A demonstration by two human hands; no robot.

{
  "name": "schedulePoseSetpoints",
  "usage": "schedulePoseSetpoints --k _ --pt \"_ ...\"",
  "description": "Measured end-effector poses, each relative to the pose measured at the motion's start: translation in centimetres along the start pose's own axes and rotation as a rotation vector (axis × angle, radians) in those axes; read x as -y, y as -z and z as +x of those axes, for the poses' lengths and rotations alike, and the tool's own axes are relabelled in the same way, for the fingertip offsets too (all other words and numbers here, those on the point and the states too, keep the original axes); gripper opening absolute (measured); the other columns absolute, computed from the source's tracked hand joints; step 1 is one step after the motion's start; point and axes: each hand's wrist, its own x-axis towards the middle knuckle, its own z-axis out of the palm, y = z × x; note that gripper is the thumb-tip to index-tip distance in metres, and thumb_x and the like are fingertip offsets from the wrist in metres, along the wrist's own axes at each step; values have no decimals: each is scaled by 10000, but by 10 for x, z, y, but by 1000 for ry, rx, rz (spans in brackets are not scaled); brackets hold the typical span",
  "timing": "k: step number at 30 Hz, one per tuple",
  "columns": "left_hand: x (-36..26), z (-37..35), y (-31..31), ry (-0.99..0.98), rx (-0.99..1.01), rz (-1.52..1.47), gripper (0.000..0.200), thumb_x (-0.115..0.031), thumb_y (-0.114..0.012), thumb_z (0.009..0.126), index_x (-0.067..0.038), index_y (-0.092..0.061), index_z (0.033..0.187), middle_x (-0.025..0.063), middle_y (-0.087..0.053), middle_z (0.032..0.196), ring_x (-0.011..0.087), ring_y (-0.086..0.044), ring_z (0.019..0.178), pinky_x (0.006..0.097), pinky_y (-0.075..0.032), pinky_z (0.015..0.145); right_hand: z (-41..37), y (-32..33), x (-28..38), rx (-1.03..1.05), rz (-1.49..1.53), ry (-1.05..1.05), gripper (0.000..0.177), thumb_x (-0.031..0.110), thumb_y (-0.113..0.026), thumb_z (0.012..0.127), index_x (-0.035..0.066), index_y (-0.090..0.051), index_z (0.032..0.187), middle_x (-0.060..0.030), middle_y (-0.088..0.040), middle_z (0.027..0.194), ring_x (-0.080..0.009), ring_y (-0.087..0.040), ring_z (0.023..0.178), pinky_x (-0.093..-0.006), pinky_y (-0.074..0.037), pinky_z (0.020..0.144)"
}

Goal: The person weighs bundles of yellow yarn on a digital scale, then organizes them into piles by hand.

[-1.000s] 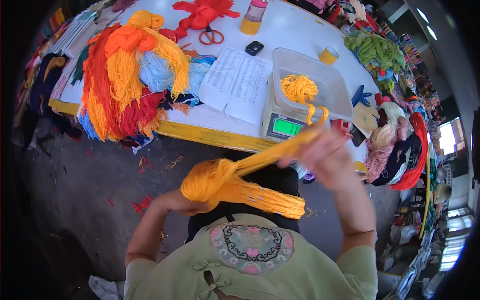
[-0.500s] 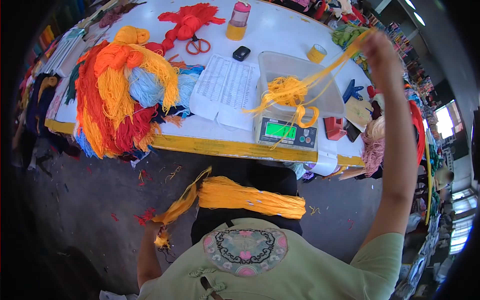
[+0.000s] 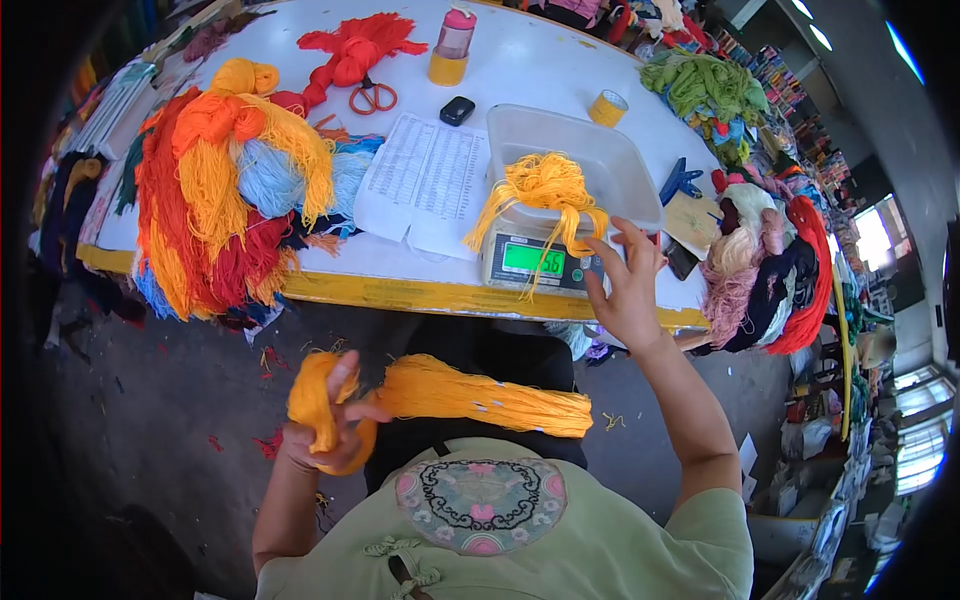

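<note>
Across my lap lies a long hank of yellow-orange yarn (image 3: pixel 480 394). My left hand (image 3: pixel 345 425) has the hank's end looped around it, with the fingers partly spread and the yarn (image 3: pixel 315 400) caught between them. A heap of the same yarn (image 3: pixel 550 185) hangs over the near rim of a clear plastic tub (image 3: pixel 630 180). The tub sits on a digital scale (image 3: pixel 498 258) with a green lit display. Fingers apart, my right hand (image 3: pixel 628 285) is just right of the scale, near the hanging yarn end, holding nothing I can see.
Left on the table are hanging red, orange and blue yarn hanks (image 3: pixel 215 200) and a printed sheet (image 3: pixel 420 180). Behind lie scissors (image 3: pixel 373 97), a black case (image 3: pixel 457 110), a bottle (image 3: pixel 452 45) and a tape roll (image 3: pixel 607 107). More yarn (image 3: pixel 745 240) is piled right.
My right hand came down from high on the right, and its raised strands now lie in the tub. My left hand rose and turned, with yarn looped around it. The scale display now shows digits.
</note>
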Motion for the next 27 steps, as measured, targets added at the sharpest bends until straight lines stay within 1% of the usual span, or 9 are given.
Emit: schedulePoseSetpoints --k 5,8,10,14,15,18,22,24,27 --pt "10 46 -1 55 239 148 738 -240 -668 865 -48 -330 1493 364 -461 1340 144 -565 522 169 -365 391 12 -16 10 -30 -262 -37 405 52 -715 732 134 -641 1121 -139 -458 1382 -335 -448 1187 -472 -314 933" --pt "17 80 -29 -166 280 396 533 -265 -645 897 47 -532 1315 252 -627 1166 101 -523 463 206 -385 400 4 -24 27 -89 -195 -51 228 86 -695 765 121 -643 984 -117 -497 1325 -335 -456 1169 -495 -312 921" --pt "21 97 -44 -310 260 638 474 -273 -622 923 43 -564 1273 194 -671 1088 82 -501 444 240 -440 445 -10 -16 57 38 -14 66 120 141 -665 792 113 -631 903 -106 -609 1104 -313 -566 993 -469 -397 799" --pt "41 145 -84 -546 183 1715 351 -244 -632 942 -46 -607 1230 177 -668 1082 263 -675 824 378 -529 825 -39 19 115 568 399 169 158 191 -612 867 78 -637 975 -139 -650 733 -341 -655 642 -439 -524 583" --pt "49 144 -83 -414 125 1784 353 -203 -648 930 -61 -598 1250 167 -660 1119 320 -630 1060 375 -509 881 -41 28 117 545 489 120 159 194 -612 885 70 -641 981 -129 -645 718 -315 -654 627 -410 -523 574" --pt "60 146 -89 -18 -9 1891 396 -130 -629 940 -45 -546 1318 168 -665 1102 255 -652 1034 329 -515 846 -37 54 105 718 890 -240 150 185 -634 914 55 -648 986 -108 -633 721 -248 -646 607 -345 -520 569" --pt "64 141 -61 65 0 1584 384 -114 -569 977 -46 -516 1351 61 -635 945 116 -595 809 261 -489 729 -70 36 47 707 1353 -747 106 139 -664 931 55 -645 992 -68 -651 830 -130 -645 757 -259 -501 658" --pt "66 139 -65 37 -80 1475 378 -101 -548 984 -52 -509 1357 33 -596 892 97 -550 761 250 -476 700 -94 4 2 268 1119 -659 102 99 -690 892 54 -651 975 -104 -659 910 -186 -641 878 -283 -498 766" --pt "64 134 -62 114 -159 1400 369 -92 -546 982 -74 -518 1349 43 -614 1009 99 -571 817 252 -494 746 -107 -13 -66 124 244 -459 192 70 -728 786 53 -664 966 -113 -655 964 -298 -625 934 -388 -490 819"
